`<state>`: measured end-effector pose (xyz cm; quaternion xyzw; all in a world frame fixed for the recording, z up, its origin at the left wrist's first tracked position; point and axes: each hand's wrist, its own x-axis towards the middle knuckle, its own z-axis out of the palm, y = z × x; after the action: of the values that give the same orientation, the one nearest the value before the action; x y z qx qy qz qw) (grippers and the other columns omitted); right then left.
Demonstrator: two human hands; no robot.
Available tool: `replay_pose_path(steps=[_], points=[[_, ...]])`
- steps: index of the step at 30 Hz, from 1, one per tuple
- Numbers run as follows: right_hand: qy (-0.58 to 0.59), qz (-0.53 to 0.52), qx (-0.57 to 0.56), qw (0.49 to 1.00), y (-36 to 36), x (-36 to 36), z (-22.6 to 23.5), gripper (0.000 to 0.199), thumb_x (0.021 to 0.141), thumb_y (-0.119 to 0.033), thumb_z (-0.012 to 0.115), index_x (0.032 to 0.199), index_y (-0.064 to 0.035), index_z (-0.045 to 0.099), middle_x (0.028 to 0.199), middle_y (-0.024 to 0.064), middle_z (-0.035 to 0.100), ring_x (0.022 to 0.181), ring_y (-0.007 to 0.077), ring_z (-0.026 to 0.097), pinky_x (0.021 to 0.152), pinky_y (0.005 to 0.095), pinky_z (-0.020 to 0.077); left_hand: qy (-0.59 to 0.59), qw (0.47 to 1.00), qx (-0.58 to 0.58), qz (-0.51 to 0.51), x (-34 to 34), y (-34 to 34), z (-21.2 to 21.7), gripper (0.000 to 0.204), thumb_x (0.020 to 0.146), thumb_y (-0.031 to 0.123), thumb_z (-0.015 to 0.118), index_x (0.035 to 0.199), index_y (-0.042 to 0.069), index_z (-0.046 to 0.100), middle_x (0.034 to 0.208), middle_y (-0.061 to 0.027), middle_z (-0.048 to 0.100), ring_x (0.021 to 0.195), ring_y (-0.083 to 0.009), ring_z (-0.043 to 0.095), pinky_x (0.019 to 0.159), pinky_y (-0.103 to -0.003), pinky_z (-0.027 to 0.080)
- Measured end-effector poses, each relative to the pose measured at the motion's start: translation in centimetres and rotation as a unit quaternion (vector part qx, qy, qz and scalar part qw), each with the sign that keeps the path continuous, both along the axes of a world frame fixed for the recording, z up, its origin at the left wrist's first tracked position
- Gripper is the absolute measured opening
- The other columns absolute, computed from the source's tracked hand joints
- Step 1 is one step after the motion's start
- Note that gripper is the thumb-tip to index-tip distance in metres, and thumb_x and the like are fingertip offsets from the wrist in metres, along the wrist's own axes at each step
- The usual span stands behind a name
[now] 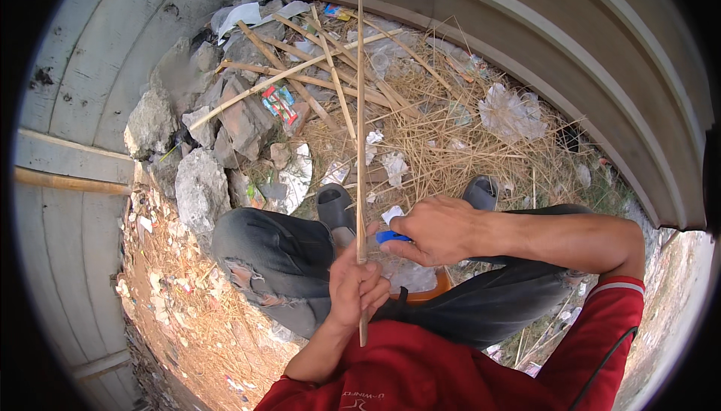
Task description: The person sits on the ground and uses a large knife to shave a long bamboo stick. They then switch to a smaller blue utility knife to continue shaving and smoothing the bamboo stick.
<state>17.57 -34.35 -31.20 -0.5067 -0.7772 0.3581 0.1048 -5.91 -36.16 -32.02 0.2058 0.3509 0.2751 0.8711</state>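
My left hand (359, 285) grips a long thin bamboo strip (360, 111) near its lower end; the strip stands nearly upright and runs to the top of the view. My right hand (435, 229) is closed on a blue-handled knife (392, 237), whose handle tip touches the strip just above my left hand. The blade is hidden. Both hands sit above my bent knees in dark grey trousers (278, 253).
A heap of bamboo strips and dry straw (420, 126) lies ahead, with broken concrete lumps (199, 186) and litter on the left. Grey slippers (334, 204) are on my feet. A curved concrete wall (571, 43) rings the spot. An orange seat edge (432, 291) shows beneath me.
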Motion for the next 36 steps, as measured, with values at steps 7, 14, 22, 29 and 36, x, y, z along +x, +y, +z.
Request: replay_pose_path(steps=[7,14,22,29,36], points=[[-0.014,-0.018,-0.013,1.0,0.4,-1.0,1.6,0.047,0.101,-0.044,0.057,0.099,0.0015,0.068,0.062,0.0229,0.063,0.064,0.0458,0.066,0.063,0.055,0.0539,-0.014,0.999,0.013,0.036,0.6,1.2,0.9,0.067,0.095,0.002,0.046,0.16,0.005,0.029,0.054,0.0055,0.03,0.037,-0.0046,0.026,0.037,-0.021,0.025],[-0.034,-0.021,-0.033,0.999,1.7,0.0,3.9,0.046,0.101,-0.046,0.056,0.106,-0.0034,0.071,0.078,0.0228,0.071,0.075,0.0458,0.07,0.07,0.0561,0.0559,-0.017,0.998,0.035,0.057,0.2,1.8,0.9,0.068,0.095,0.003,0.048,0.16,0.005,0.028,0.055,0.0057,0.031,0.037,-0.0041,0.027,0.037,-0.021,0.027],[0.0,0.005,0.012,1.0,0.4,-1.6,2.8,0.048,0.101,-0.048,0.057,0.097,-0.0015,0.068,0.059,0.0202,0.062,0.058,0.0447,0.065,0.056,0.0539,0.053,0.0,1.0,0.023,0.01,0.9,1.1,0.8,0.064,0.096,0.004,0.046,0.159,0.006,0.033,0.057,0.0069,0.03,0.041,-0.0046,0.025,0.043,-0.023,0.029],[-0.042,-0.023,0.085,0.995,1.3,-1.0,1.2,0.05,0.103,-0.049,0.054,0.096,-0.002,0.069,0.061,0.0223,0.063,0.058,0.0453,0.065,0.056,0.054,0.0526,0.072,0.993,0.094,-0.024,0.4,1.1,-0.5,0.065,0.094,0.001,0.044,0.159,0.005,0.033,0.058,0.0063,0.031,0.042,-0.0044,0.023,0.043,-0.023,0.027],[-0.073,-0.155,0.032,0.985,5.5,3.1,0.8,0.054,0.105,-0.047,0.049,0.094,0.0013,0.071,0.069,0.0256,0.067,0.073,0.0458,0.069,0.069,0.0538,0.0556,0.052,0.996,0.056,-0.055,0.0,-1.2,0.7,0.068,0.092,0.0,0.044,0.159,0.005,0.033,0.057,0.0066,0.028,0.042,-0.004,0.022,0.042,-0.023,0.026]])
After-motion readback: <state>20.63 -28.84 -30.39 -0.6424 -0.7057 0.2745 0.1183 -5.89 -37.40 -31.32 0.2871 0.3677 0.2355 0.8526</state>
